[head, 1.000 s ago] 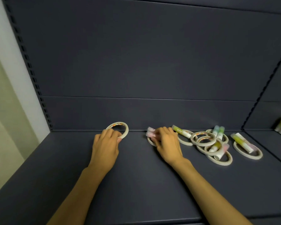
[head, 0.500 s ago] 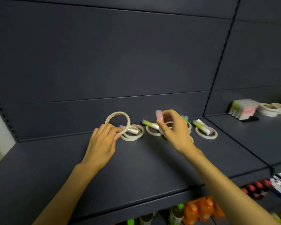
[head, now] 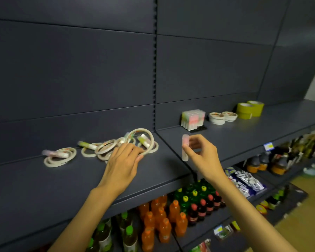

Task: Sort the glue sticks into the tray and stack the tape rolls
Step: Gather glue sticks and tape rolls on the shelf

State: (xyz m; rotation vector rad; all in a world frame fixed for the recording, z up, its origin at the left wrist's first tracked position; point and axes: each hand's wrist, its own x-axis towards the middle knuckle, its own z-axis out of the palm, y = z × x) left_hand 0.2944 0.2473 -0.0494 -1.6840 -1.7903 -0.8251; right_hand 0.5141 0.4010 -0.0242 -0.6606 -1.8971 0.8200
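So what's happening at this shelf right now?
A person is tidying stationery on a dark shelf. The right hand holds a pink-capped glue stick upright, with the tray of glue sticks further right. The left hand holds a tape roll tilted up on edge. More loose tape rolls and glue sticks lie jumbled to the left; stacked tape rolls sit beside the tray.

Dim, even overhead light on the dark grey metal shelf (head: 80, 179); soft shadows under both hands, motion blur throughout, edges bowed by wide-angle distortion.
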